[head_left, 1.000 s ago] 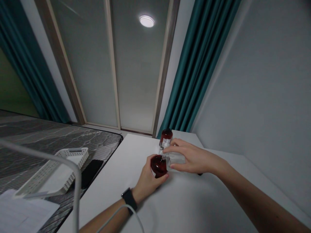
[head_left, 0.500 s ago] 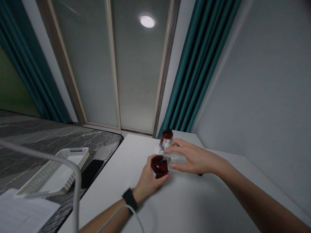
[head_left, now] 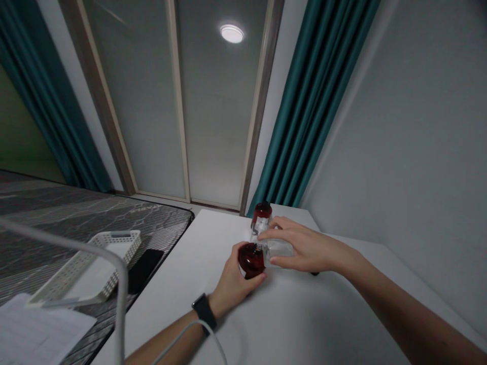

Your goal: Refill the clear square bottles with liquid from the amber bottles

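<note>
My left hand [head_left: 234,284], with a dark watch at its wrist, is closed around a round reddish-brown bottle [head_left: 251,260] on the white table [head_left: 178,284]. In my right hand [head_left: 300,245] is a clear bottle [head_left: 279,248], tipped on its side. Its narrow end meets the mouth of the brown bottle; whether liquid flows cannot be made out. Just behind stands another reddish-brown bottle [head_left: 262,213] with a pale label and a dark top. A small black thing [head_left: 315,274] shows partly under my right wrist.
On the left, a dark striped surface [head_left: 160,215] carries a white perforated basket [head_left: 127,248], a flat black object [head_left: 145,271] and paper sheets [head_left: 45,329]. A grey curved bar [head_left: 120,304] and a pale cable [head_left: 186,327] cross the near left. Green curtains [head_left: 300,126] hang behind.
Both hands and bottles keep nearly the same pose. The whole view has shifted very slightly.
</note>
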{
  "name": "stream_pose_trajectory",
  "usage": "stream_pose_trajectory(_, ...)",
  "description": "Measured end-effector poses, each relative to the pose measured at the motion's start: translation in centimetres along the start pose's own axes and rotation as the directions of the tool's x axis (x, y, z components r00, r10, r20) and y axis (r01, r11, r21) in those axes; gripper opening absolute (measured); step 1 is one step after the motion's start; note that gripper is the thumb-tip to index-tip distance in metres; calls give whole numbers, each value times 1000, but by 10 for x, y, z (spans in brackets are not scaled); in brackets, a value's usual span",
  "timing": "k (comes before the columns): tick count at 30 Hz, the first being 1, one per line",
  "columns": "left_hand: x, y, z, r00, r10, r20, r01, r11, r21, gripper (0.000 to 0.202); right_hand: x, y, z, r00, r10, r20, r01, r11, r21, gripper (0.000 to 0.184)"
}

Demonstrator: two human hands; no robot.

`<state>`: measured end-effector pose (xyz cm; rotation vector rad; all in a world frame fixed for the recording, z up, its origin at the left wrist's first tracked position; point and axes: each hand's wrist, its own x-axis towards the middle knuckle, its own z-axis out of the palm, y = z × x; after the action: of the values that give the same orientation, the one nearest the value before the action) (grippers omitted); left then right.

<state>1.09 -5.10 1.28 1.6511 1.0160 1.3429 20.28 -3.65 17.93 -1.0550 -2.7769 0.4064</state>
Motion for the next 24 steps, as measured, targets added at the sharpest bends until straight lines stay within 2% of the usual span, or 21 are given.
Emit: stream_pose_trajectory(24, -1, 0, -1, 1000, 3, 2, -3, 1000, -6, 66, 0, 1, -3, 1000, -14, 5, 14, 1000, -25, 45)
